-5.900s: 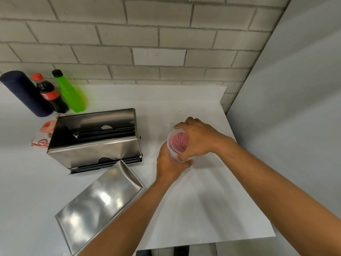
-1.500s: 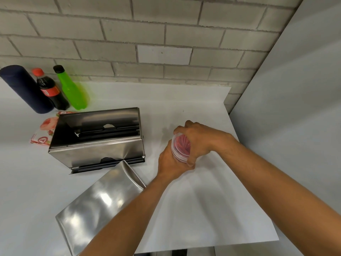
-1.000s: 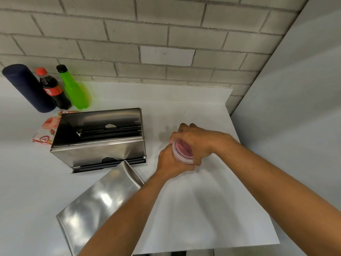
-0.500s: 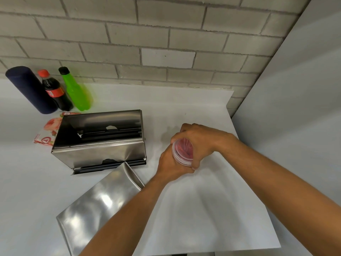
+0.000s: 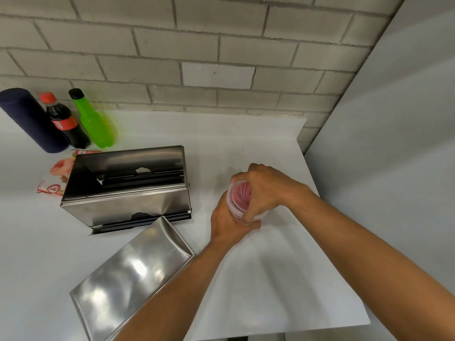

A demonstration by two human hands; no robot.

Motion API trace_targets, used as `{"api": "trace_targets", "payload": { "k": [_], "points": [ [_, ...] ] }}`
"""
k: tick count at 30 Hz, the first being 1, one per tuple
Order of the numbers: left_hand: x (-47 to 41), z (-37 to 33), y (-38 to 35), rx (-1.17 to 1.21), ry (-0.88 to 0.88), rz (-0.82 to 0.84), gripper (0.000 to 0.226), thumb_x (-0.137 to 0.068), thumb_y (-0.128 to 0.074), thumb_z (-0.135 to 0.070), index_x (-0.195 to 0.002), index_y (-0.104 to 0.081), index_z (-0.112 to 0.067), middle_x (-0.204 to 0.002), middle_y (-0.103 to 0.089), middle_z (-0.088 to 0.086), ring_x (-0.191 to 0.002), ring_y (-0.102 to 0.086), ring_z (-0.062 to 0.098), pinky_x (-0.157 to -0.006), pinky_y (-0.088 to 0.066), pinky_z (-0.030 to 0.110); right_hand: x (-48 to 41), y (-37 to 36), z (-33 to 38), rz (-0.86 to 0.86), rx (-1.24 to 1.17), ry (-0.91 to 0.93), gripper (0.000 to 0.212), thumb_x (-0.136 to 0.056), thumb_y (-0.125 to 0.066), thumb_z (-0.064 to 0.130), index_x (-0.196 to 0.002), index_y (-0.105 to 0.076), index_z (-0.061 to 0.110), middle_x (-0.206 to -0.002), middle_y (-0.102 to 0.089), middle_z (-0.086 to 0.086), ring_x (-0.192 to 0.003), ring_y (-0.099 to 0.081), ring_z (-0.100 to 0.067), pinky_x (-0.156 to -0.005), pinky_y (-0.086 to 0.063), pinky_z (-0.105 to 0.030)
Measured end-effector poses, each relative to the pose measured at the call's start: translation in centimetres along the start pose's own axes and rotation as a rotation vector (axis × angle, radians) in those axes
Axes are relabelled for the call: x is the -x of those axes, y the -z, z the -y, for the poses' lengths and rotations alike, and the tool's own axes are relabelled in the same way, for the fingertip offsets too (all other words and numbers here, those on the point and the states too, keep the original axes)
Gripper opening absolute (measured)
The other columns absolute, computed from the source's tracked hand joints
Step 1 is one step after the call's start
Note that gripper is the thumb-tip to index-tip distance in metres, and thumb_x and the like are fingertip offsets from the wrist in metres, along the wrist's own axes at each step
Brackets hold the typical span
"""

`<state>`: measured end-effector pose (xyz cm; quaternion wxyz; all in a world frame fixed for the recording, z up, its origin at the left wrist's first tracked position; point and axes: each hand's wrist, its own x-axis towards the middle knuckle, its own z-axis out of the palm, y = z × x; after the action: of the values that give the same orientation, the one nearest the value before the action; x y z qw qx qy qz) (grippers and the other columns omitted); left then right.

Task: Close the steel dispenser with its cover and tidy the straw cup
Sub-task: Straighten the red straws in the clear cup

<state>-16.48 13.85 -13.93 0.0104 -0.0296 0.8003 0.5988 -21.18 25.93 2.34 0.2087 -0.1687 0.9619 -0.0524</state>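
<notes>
both hands are closed around the straw cup [image 5: 240, 200], a clear plastic cup full of red straws, which sits right of the middle of the white desk [image 5: 270, 279]: the left hand [image 5: 227, 222] wraps the lower body from the near side and the right hand [image 5: 264, 190] curls over the rim and far wall, its fingers [image 5: 247, 219] pressing down the near edge. whether the cup base rests on the desk or is lifted clear is hidden behind the hands. the cup appears tipped toward the camera, so the main risk i see is straws sliding out if it leans further or the right hand lifts away before it stands upright. thin plastic like this would likely buckle under a hard squeeze, which could pop straws upward or crack the wall. the steel dispenser [image 5: 128, 190] stands open to the left, well apart from the cup, with its cover [image 5: 130, 274] lying loose on the desk just in front of it, one corner close to the dispenser's base. that cover looks smooth and slippery, and it lies near the left forearm; an elbow sweep while setting the cup down could push it toward the near edge of the desk. closing the dispenser is not yet done, and a cover seated crooked could jam or slide off. at the back left the dark cylinder [image 5: 29, 119], cola bottle [image 5: 65, 121] and green bottle [image 5: 94, 124] stand out of the way.
</notes>
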Motion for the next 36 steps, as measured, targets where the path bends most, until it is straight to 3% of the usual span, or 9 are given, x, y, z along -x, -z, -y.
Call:
{"api": "trace_targets", "payload": {
  "k": [6, 9, 12, 15, 17, 20, 26, 30, 36],
  "points": [
    [0.3, 0.0, -0.6, -0.005, 0.036, -0.063, 0.097, -0.036, -0.098, -0.043, -0.123, -0.055, -0.046, -0.108, -0.070, -0.022, -0.095, -0.068, -0.005, -0.078, -0.061, 0.020, 0.0, -1.6, 0.4, -0.122, -0.064, -0.138, 0.106, -0.037, -0.081, 0.070, -0.135, -0.054, 0.040, -0.104, -0.047, 0.004, -0.090, -0.053, -0.019, -0.066, -0.045, -0.028],
    [0.3, -0.3, -0.7, -0.020, 0.027, -0.061, 0.093, -0.040, -0.096, -0.042, -0.122, -0.054, -0.046, -0.107, -0.068, -0.024, -0.095, -0.067, -0.007, -0.075, -0.055, 0.011, 0.1, -1.6, 1.0, -0.108, -0.082, -0.218, 0.113, -0.039, -0.079, 0.077, -0.139, -0.051, 0.034, -0.118, -0.051, -0.002, -0.094, -0.051, -0.022, -0.073, -0.046, -0.031],
    [0.1, -0.6, -0.3, -0.041, -0.002, -0.042, 0.095, -0.039, -0.097, -0.047, -0.124, -0.055, -0.045, -0.109, -0.068, -0.025, -0.096, -0.066, -0.009, -0.073, -0.048, 0.003, 0.2, -0.7, 1.0, 0.056, -0.035, -0.227, 0.140, -0.035, -0.088, 0.073, -0.155, -0.029, 0.033, -0.143, -0.041, -0.008, -0.126, -0.048, -0.029, -0.089, -0.052, -0.039],
    [-0.1, -0.6, 0.0, -0.026, -0.039, -0.039, 0.106, -0.041, -0.099, -0.057, -0.136, -0.055, -0.039, -0.121, -0.067, -0.019, -0.106, -0.065, -0.002, -0.087, -0.053, 0.012, 0.4, 0.5, 0.5, 0.173, 0.014, -0.128, 0.152, -0.038, -0.101, 0.045, -0.160, -0.011, 0.040, -0.152, -0.028, -0.007, -0.142, -0.031, -0.030, -0.101, -0.050, -0.044],
    [-0.1, -0.5, 0.1, -0.012, -0.039, -0.040, 0.112, -0.038, -0.100, -0.054, -0.138, -0.054, -0.037, -0.123, -0.066, -0.017, -0.110, -0.065, 0.003, -0.091, -0.057, 0.022, 0.5, 0.8, 0.2, 0.159, 0.003, -0.084, 0.142, -0.042, -0.101, 0.039, -0.159, -0.020, 0.042, -0.141, -0.038, -0.002, -0.133, -0.041, -0.026, -0.096, -0.053, -0.040],
    [0.0, -0.4, 0.1, -0.017, -0.034, -0.047, 0.110, -0.038, -0.102, -0.050, -0.136, -0.054, -0.036, -0.122, -0.067, -0.016, -0.110, -0.067, 0.007, -0.091, -0.060, 0.027, 0.6, 1.0, -0.1, 0.104, -0.002, -0.073, 0.132, -0.040, -0.099, 0.046, -0.154, -0.032, 0.040, -0.129, -0.044, 0.002, -0.121, -0.050, -0.023, -0.089, -0.056, -0.037],
    [0.1, -0.5, -0.2, 0.001, -0.004, -0.033, 0.104, -0.041, -0.105, -0.046, -0.132, -0.056, -0.036, -0.121, -0.067, -0.014, -0.107, -0.067, 0.007, -0.081, -0.051, 0.002, 0.6, 0.8, 0.5, 0.023, 0.051, -0.068, 0.121, -0.035, -0.090, 0.062, -0.145, -0.046, 0.036, -0.115, -0.045, 0.006, -0.099, -0.052, -0.018, -0.069, -0.049, -0.031],
    [0.1, -0.3, -0.2, -0.004, 0.015, -0.032, 0.108, -0.039, -0.103, -0.048, -0.136, -0.057, -0.031, -0.121, -0.068, -0.013, -0.106, -0.069, 0.008, -0.085, -0.057, 0.013, 0.5, 1.0, 0.7, 0.020, 0.063, -0.070, 0.117, -0.034, -0.087, 0.066, -0.140, -0.052, 0.032, -0.125, -0.056, 0.002, -0.094, -0.050, -0.016, -0.069, -0.049, -0.031],
    [0.2, -0.5, -0.3, -0.014, 0.050, -0.027, 0.110, -0.042, -0.104, -0.048, -0.139, -0.056, -0.029, -0.124, -0.068, -0.010, -0.109, -0.069, 0.011, -0.091, -0.062, 0.025, 0.5, 1.2, 0.9, 0.020, 0.086, -0.080, 0.112, -0.033, -0.085, 0.070, -0.133, -0.057, 0.030, -0.121, -0.060, 0.003, -0.098, -0.060, -0.019, -0.075, -0.057, -0.034]
  ]
}}
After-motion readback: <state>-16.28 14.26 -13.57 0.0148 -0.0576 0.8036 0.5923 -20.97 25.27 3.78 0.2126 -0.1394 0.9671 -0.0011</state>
